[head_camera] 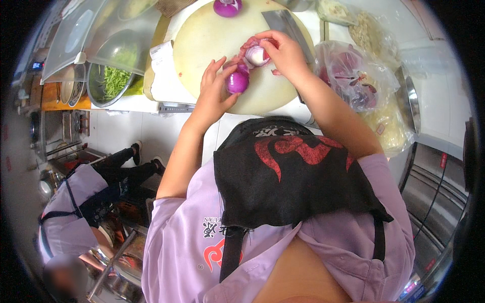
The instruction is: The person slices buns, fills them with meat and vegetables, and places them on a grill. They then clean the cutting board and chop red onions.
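My left hand (218, 89) holds a shiny purple onion (238, 80) over a round cutting board (204, 41). Just right of it, my right hand (282, 49) grips loose red onion skin (253, 44), with a pale ringed inner face (257, 56) showing in it. Whether that skin still joins the onion is hard to tell. Another purple onion (227, 8) sits at the board's far edge. Behind my right hand, a cleaver (286, 26) lies flat on the board's right side. Small skin scraps (276, 72) lie on the board.
Clear plastic bags (354, 75) with red onions lie to the right, beside a metal bowl (409, 96). At left, a bowl (93, 85) of shredded greens stands near a transparent cover (110, 41). A co-worker (75, 212) bends over metal pans at lower left.
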The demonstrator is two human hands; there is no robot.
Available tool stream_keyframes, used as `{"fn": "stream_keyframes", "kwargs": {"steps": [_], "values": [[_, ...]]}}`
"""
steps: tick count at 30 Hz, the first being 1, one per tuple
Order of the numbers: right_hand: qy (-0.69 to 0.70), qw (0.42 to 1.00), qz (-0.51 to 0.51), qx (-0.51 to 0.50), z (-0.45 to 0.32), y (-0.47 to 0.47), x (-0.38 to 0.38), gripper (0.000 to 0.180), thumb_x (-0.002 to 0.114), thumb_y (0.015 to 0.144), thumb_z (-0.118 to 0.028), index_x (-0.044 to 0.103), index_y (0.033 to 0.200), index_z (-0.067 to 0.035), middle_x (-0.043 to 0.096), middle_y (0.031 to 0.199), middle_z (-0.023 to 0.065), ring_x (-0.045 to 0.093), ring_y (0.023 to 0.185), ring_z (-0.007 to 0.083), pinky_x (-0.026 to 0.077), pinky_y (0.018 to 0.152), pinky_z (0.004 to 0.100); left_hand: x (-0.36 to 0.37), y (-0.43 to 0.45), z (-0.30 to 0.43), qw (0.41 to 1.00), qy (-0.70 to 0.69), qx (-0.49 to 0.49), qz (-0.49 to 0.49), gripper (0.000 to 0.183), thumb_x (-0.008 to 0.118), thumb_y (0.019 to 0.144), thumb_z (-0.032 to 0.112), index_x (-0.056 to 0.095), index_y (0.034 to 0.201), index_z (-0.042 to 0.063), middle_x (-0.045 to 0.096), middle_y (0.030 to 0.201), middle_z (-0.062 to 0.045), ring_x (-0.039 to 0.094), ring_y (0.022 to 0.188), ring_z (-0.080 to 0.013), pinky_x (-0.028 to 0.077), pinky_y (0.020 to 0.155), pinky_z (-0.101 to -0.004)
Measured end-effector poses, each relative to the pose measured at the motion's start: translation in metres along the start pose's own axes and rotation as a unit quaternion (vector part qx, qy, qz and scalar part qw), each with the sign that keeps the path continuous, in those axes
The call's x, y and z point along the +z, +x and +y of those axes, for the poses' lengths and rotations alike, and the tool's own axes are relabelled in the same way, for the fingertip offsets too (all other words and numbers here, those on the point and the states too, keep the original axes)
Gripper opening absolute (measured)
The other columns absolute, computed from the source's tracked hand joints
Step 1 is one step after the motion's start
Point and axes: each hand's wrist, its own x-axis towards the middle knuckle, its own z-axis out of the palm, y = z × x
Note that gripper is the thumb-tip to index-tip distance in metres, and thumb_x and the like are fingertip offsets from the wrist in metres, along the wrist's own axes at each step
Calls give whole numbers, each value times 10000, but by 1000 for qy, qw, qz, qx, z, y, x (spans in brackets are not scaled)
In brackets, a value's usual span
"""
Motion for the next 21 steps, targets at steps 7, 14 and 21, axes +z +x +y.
{"fn": "stream_keyframes", "kwargs": {"steps": [7, 14, 21], "values": [[13, 970, -225, -95, 12, -11, 18, 271, 618, 862, -126, 611, 1109, -15, 579, 1122, 92, 570, 1023, 175, 459, 910, 298, 10, -16, -3, 986, -149, -68, 8, 795, 748, 696, 63, 345, 1381, 70, 373, 1340, -187, 368, 1268, -333, 345, 1036, -389], [80, 966, -238, -61, 28, -9, 18, 163, 629, 840, -77, 646, 978, 10, 603, 1055, 93, 600, 963, 168, 485, 860, 274, 21, -14, -6, 973, -194, -118, 40, 745, 751, 734, 118, 358, 1359, 23, 468, 1283, -179, 454, 1211, -279, 349, 1031, -351], [-104, 955, -135, -243, 12, -17, 21, 113, 634, 811, -75, 626, 906, -15, 624, 923, 97, 613, 867, 213, 490, 735, 283, 15, -20, -4, 984, -132, -87, 86, 604, 709, 751, 92, 457, 1300, 73, 473, 1280, -157, 440, 1208, -297, 343, 1028, -376]]}}
